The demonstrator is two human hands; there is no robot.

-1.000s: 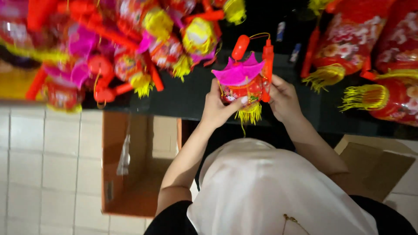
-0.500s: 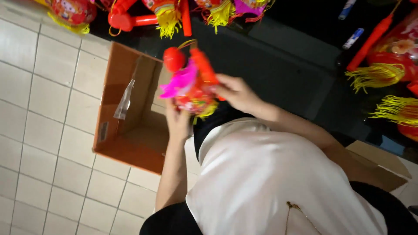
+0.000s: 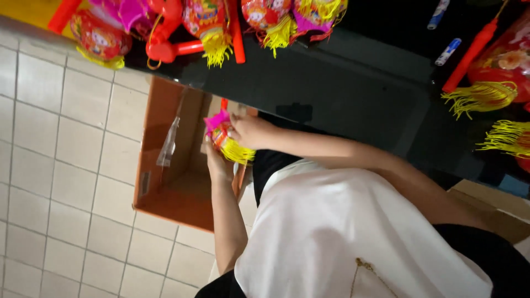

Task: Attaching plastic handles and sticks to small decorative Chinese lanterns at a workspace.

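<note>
A small toy lantern (image 3: 225, 139), pink-topped with a yellow fringe, is clasped between both hands: the right hand (image 3: 251, 131) is closed on its upper side, and the left hand (image 3: 216, 163) is cupped beneath it, so the dangling fringe is supported rather than crushed. The lantern is held just over the open cardboard box (image 3: 174, 187) on the tiled floor (image 3: 66, 165). More lanterns (image 3: 207, 19) are laid out along the dark table (image 3: 342, 83) above.
</note>
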